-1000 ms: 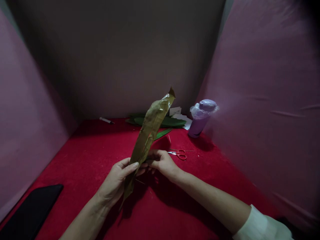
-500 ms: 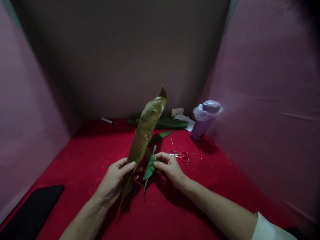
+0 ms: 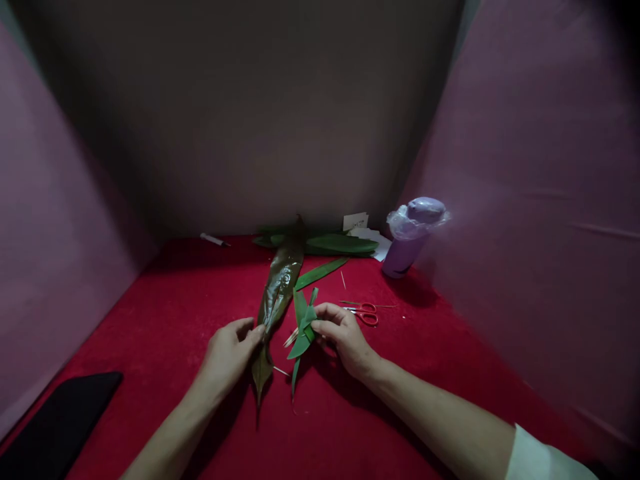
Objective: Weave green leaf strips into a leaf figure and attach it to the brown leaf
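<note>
A long brownish-green leaf point(image 3: 278, 287) lies flat on the red cloth point(image 3: 165, 307), pointing away from me. My left hand point(image 3: 229, 352) rests on its near part, fingers curled with the tips pressing the leaf's edge. My right hand point(image 3: 344, 336) pinches a small folded piece of green leaf strips point(image 3: 303, 328) just right of the long leaf. Thin pale sticks point(image 3: 291, 339) poke out beside that folded piece.
Red-handled scissors point(image 3: 364, 312) lie right of my right hand. More green leaves point(image 3: 334, 244) and white paper point(image 3: 368, 235) sit at the back. A purple bottle point(image 3: 411, 236) stands at the back right, a pen point(image 3: 214, 240) at the back left, a black flat object point(image 3: 56, 427) near left. Pink walls enclose the table.
The long leaf, held upright a second ago, has been lowered flat onto the cloth. The right hand let go of it and now holds the folded green strips.
</note>
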Available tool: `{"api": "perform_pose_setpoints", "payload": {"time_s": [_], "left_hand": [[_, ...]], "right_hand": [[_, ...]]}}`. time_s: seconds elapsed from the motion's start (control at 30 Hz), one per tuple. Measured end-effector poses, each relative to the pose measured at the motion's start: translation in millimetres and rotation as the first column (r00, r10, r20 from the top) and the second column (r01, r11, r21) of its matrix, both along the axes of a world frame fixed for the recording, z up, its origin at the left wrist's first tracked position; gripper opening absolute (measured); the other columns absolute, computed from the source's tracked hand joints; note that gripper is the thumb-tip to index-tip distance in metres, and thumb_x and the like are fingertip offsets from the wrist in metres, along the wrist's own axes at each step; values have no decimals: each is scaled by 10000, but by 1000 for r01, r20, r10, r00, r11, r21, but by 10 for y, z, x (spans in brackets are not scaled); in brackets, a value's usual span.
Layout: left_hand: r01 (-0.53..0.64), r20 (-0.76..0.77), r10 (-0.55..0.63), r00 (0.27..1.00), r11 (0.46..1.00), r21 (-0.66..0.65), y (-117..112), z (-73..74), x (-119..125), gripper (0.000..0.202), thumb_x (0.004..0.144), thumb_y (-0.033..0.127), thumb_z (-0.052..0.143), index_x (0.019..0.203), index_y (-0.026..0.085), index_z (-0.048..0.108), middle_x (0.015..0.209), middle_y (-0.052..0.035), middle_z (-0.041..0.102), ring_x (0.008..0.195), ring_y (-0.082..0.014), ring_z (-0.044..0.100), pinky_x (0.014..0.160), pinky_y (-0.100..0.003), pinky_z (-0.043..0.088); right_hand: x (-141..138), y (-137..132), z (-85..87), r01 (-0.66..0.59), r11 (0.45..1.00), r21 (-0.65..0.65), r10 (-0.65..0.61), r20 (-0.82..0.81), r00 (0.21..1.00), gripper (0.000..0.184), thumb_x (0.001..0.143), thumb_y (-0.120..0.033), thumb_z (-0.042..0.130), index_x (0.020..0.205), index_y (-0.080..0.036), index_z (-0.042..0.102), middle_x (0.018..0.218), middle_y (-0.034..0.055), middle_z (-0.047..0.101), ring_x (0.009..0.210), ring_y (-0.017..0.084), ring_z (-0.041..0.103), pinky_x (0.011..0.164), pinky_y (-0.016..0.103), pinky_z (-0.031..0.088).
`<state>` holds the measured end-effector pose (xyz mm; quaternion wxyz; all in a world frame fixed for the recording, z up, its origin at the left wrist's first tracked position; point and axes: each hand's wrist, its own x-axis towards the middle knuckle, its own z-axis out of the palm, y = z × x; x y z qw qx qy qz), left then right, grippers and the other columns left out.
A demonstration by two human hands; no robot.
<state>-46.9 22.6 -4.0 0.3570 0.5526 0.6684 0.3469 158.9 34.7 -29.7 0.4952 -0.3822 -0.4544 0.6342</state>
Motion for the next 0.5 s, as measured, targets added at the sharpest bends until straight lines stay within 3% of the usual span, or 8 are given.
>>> {"api": "perform_pose_setpoints", "payload": {"time_s": [0.07,0.13,0.17,0.23,0.33,0.43,0.5], "left_hand": [[-21,-289,66,955,987,157,-20,33,-10,343,718,415,586,944,172,674,911,-94,640,788,-261,596,658,-344,444],[5,-378,133,916,939,343,-70,83,16,323,762,403,547,984,194,653,972,-84,600,829,-249,579,682,-342,442],[38,-329,115,937,904,425,-104,111,48,292,782,386,534,971,195,649,980,-76,591,851,-234,573,700,-328,446],[103,-156,-28,987,860,499,-184,161,140,212,803,342,533,909,200,648,958,-57,600,871,-206,574,745,-302,449],[126,150,-192,970,921,368,-290,183,301,239,804,324,552,1009,212,596,919,-40,622,839,-186,592,720,-285,475],[132,357,-217,909,960,245,-328,142,398,494,764,317,611,1222,227,446,1000,-52,609,850,-184,595,698,-285,492],[128,427,-210,880,969,213,-315,109,413,558,731,303,653,1236,218,431,1021,-60,605,835,-174,595,698,-280,490]], "right_hand": [[-3,-8,8,-3,1000,9,3,-4,1000,91,669,-203,603,745,-154,596,545,-39,551,422,55,421,409,169,310],[-11,-22,17,-8,1000,20,8,-8,1000,97,670,-206,613,749,-150,601,558,-34,558,435,57,432,419,171,321],[-16,-32,22,-13,1000,28,13,-9,1000,102,672,-210,619,752,-148,606,558,-33,557,439,58,433,425,173,327],[-26,-59,32,-33,998,51,33,-12,999,122,680,-225,633,770,-144,617,560,-33,553,446,59,433,439,177,339],[-41,-115,51,-50,995,88,51,-18,999,164,685,-254,665,804,-147,630,586,-29,563,466,58,439,462,181,351],[-55,-173,81,-50,990,131,55,-34,998,166,687,-260,683,806,-158,631,648,-19,589,500,62,462,484,182,367],[-62,-202,101,-61,986,157,70,-54,996,152,696,-261,679,802,-165,629,662,-19,593,507,64,465,484,182,371]]}}
